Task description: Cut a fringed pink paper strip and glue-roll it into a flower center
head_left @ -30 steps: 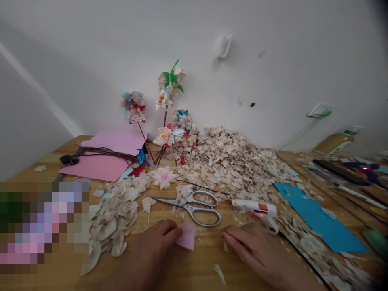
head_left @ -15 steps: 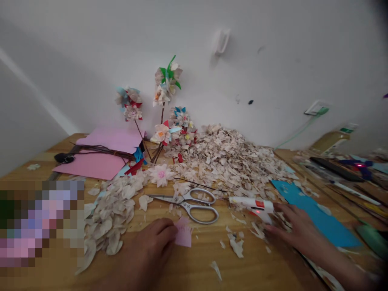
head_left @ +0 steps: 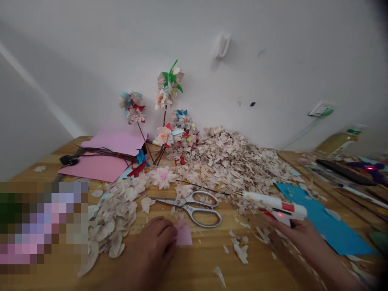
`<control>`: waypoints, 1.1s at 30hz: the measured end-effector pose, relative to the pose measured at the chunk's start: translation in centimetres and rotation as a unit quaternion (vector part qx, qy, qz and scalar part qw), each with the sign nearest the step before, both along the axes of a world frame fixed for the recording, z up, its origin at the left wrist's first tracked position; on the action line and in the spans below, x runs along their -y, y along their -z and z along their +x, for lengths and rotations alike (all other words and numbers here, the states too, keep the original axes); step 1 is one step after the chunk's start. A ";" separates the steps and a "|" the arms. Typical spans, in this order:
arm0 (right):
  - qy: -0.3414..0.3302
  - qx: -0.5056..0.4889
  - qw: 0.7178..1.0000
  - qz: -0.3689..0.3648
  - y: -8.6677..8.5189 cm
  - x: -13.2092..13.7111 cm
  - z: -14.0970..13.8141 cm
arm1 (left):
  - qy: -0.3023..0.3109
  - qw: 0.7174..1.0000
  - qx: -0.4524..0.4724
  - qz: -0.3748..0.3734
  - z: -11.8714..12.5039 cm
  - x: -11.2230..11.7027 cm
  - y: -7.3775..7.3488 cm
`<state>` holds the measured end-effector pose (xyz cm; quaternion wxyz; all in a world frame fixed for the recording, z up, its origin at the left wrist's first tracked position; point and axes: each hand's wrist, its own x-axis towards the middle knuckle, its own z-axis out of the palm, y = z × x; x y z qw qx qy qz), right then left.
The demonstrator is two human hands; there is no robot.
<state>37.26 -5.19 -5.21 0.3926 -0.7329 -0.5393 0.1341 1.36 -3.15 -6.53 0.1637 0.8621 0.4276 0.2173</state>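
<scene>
My left hand (head_left: 151,248) rests on the wooden table (head_left: 197,266), fingers curled down on a small pink fringed paper piece (head_left: 183,235). My right hand (head_left: 292,232) is wrapped round the handle of a white and red glue gun (head_left: 274,201), lifted slightly off the table with its nozzle pointing left and a red light showing. Silver scissors (head_left: 194,206) lie shut between the two hands, just beyond the pink piece.
A big heap of pale paper petals (head_left: 230,161) fills the middle back, a smaller heap (head_left: 117,214) lies left. Paper flowers on stems (head_left: 168,105) lean on the wall. Pink sheets (head_left: 103,159) at left, a blue sheet (head_left: 321,218) at right, tools at far right.
My right hand moved right from near the pink piece to the glue gun, took hold of it and raised it. The left hand stayed on the pink paper.
</scene>
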 end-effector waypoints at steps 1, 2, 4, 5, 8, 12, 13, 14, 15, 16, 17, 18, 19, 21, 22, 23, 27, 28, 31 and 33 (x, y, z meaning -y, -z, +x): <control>-0.009 -0.018 1.000 -0.011 -0.4 0.1 -0.4 | -0.003 1.000 0.003 0.000 0.1 0.0 -0.1; -0.022 -0.029 0.999 -0.027 -0.8 0.1 -0.9 | -0.008 1.000 0.004 -0.002 0.2 0.1 -0.1; -0.030 -0.029 0.997 -0.063 -1.4 0.1 -1.9 | -0.020 1.000 0.002 0.000 0.3 0.3 -0.2; -0.021 -0.018 0.997 -0.076 -1.6 0.1 -2.3 | -0.025 1.000 0.002 0.006 0.3 0.4 -0.2; 0.006 0.015 0.996 -0.088 -2.3 -0.3 -3.5 | -0.049 0.998 0.015 0.021 0.5 0.6 -0.6; -0.048 -0.054 0.991 -0.115 -3.2 -1.1 -4.4 | -0.074 0.993 0.094 0.018 1.5 -0.4 -2.3; -0.067 -0.080 0.986 -0.132 -3.4 -1.2 -4.6 | -0.075 0.990 0.119 0.012 2.0 -0.8 -2.9; -0.083 -0.103 0.980 -0.146 -3.5 -1.3 -4.8 | -0.075 0.987 0.143 -0.002 2.5 -1.3 -3.5; -0.091 -0.122 0.976 -0.157 -3.5 -1.4 -4.9 | -0.075 0.982 0.169 -0.028 3.1 -1.9 -4.0; -0.094 -0.139 0.972 -0.164 -3.6 -1.4 -5.1 | -0.079 0.976 0.198 -0.053 3.7 -2.3 -4.5; -0.095 -0.152 0.970 -0.166 -3.6 -1.4 -5.3 | -0.082 0.968 0.224 -0.079 4.3 -2.8 -4.8; -0.093 -0.163 0.968 -0.165 -3.7 -1.4 -5.5 | -0.085 0.960 0.245 -0.106 4.9 -3.1 -5.0; -0.090 -0.173 0.967 -0.164 -3.8 -1.4 -5.7 | -0.089 0.952 0.263 -0.127 5.4 -3.3 -5.2; -0.085 -0.184 0.967 -0.156 -4.0 -1.3 -6.2 | -0.094 0.942 0.284 -0.150 6.1 -3.5 -5.1; -0.083 -0.186 0.967 -0.153 -4.2 -1.3 -6.4 | -0.097 0.940 0.291 -0.151 6.3 -3.5 -5.0; -0.080 -0.184 0.968 -0.152 -4.3 -1.3 -6.5 | -0.099 0.939 0.295 -0.147 6.5 -3.5 -4.9; -0.068 -0.178 0.967 -0.167 -4.2 -1.3 -6.7 | -0.104 0.937 0.307 -0.132 6.8 -3.7 -4.6; -0.066 -0.180 0.967 -0.169 -4.2 -1.3 -6.7 | -0.104 0.937 0.308 -0.130 6.9 -3.8 -4.5; -0.070 -0.189 0.965 -0.167 -4.3 -1.2 -6.7 | -0.101 0.938 0.308 -0.124 7.0 -4.1 -4.3; -0.079 -0.192 0.967 -0.151 -4.7 -1.1 -6.8 | -0.096 0.940 0.304 -0.119 6.9 -4.2 -4.0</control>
